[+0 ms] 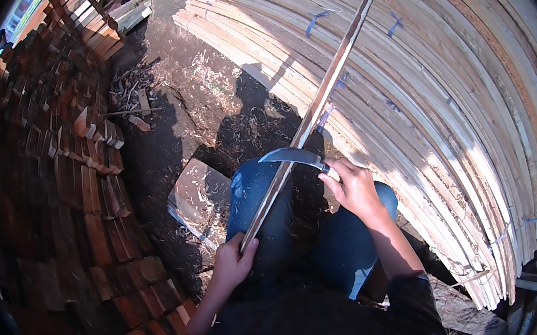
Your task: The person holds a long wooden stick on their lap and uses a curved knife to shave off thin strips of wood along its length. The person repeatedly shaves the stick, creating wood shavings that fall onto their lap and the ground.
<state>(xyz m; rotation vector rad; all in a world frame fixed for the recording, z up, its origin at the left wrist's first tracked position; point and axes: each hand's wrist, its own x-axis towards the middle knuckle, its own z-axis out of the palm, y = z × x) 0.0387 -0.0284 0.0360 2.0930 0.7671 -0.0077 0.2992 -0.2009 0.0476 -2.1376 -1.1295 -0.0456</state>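
A long, narrow wooden strip [320, 103] slants from my lap up toward the far right, its edge brown and rough. Its near end is gripped by my left hand [233, 263], fingers wrapped round it beside my left knee. My right hand [354, 188] is closed on the dark handle of a sickle [297, 156]. The curved blade lies across the strip just above my knees, its tip pointing left. Whether the edge bites into the wood cannot be made out.
Bundles of long pale wooden strips [459, 115], tied with blue cord [317, 22], fill the right side. Stacked reddish-brown wood blocks [91, 192] stand at the left. Shavings lie on the dirt ground [204, 86]. A flat, shaving-strewn slab [198, 198] sits by my left knee.
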